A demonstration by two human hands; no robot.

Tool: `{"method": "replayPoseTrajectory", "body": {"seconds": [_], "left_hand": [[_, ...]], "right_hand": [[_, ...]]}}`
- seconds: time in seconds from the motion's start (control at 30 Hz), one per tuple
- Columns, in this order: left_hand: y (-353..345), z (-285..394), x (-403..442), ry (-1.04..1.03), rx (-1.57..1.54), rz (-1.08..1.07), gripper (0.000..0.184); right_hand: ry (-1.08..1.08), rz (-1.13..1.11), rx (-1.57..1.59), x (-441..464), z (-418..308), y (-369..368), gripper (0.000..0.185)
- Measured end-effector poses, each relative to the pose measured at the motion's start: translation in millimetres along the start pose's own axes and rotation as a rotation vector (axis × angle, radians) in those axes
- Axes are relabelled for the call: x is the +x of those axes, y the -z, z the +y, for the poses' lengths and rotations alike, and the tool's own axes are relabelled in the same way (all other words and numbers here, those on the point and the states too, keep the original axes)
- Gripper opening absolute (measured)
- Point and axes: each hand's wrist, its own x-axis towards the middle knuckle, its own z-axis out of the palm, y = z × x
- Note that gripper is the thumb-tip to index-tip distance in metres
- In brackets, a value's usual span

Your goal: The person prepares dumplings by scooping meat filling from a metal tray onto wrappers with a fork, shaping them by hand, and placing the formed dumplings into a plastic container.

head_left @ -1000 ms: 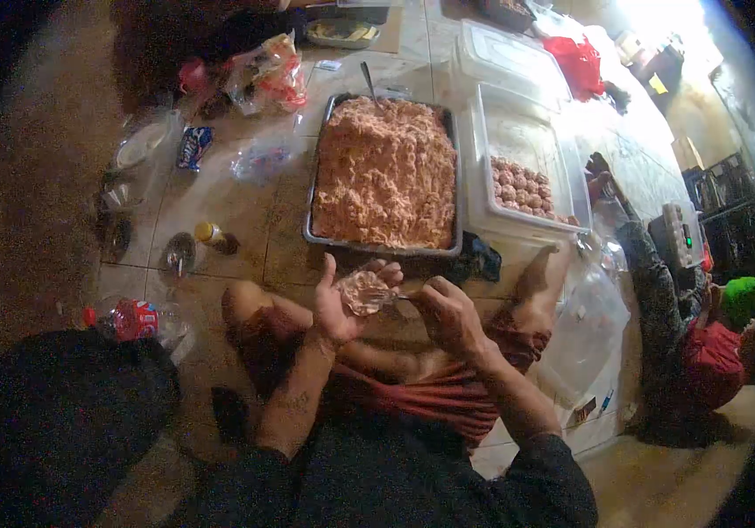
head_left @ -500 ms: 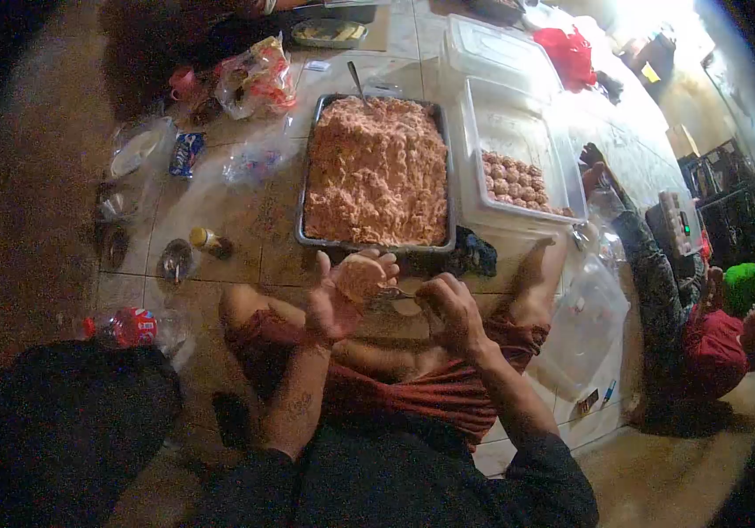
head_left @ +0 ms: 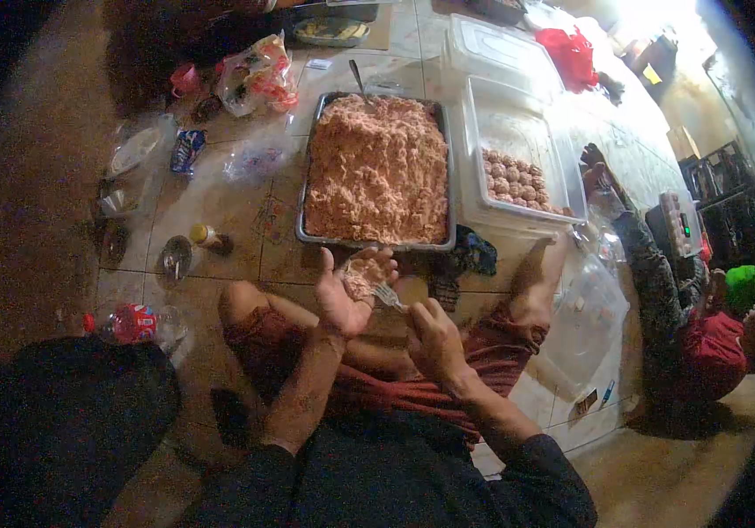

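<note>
My left hand (head_left: 344, 304) lies palm up with its fingers spread, a flattened portion of pink meat mixture (head_left: 364, 271) resting on the palm and fingers. In my right hand (head_left: 436, 339) is a metal fork (head_left: 387, 297), its tines at the lower edge of that portion. Just beyond both hands, a dark-rimmed tray (head_left: 377, 246) is heaped with the same pink mixture, and a spoon (head_left: 358, 77) stands in its far end. To the right of it, a clear plastic container (head_left: 518, 132) holds rows of round meatballs (head_left: 515, 180).
A lidded clear box (head_left: 500, 53) is behind the container. On the left are a yellow-capped jar (head_left: 205, 235), a blue packet (head_left: 187, 151), plastic bags (head_left: 258, 75) and a red-labelled bottle (head_left: 135, 324). Another person (head_left: 712, 352) in red is at the right.
My right hand has moved down and left with the fork, whose tines now show clearly. The meat portion looks looser and more uneven on my left palm.
</note>
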Motion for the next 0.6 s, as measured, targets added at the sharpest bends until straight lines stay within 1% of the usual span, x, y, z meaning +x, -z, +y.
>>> {"method": "replayPoseTrajectory", "body": {"seconds": [0.07, 0.13, 0.2, 0.27, 0.33, 0.4, 0.43, 0.5, 0.53, 0.6], "left_hand": [[2, 4, 0, -0.007, -0.025, -0.009, 0.083], [-4, 4, -4, 0.002, -0.048, -0.018, 0.082], [-13, 0, -6, 0.088, -0.011, -0.025, 0.082], [-5, 3, -4, 0.069, -0.011, -0.036, 0.084], [7, 7, -5, 0.054, 0.005, 0.022, 0.091], [12, 2, -6, 0.096, 0.030, 0.028, 0.092], [9, 1, -5, 0.126, 0.055, 0.025, 0.093], [5, 1, -6, 0.110, 0.034, 0.026, 0.093], [4, 2, -5, 0.093, 0.012, 0.030, 0.094], [16, 7, -6, 0.080, -0.028, 0.056, 0.095]], "right_hand": [[-0.025, -0.039, -0.057, 6, -25, 20, 0.015], [-0.005, -0.016, -0.012, 8, -23, 15, 0.015], [0.033, 0.003, 0.024, 10, -16, 12, 0.015], [0.027, -0.104, 0.102, 6, -2, 5, 0.014], [0.031, -0.096, -0.004, 12, -3, 7, 0.014], [0.094, -0.061, 0.084, 14, -16, 18, 0.014], [0.095, -0.060, 0.080, 11, -5, 13, 0.014], [0.069, -0.122, 0.124, 7, 24, -2, 0.018], [0.078, -0.122, 0.123, 13, 11, 9, 0.018], [0.018, -0.164, -0.032, 14, -14, 32, 0.021]]}}
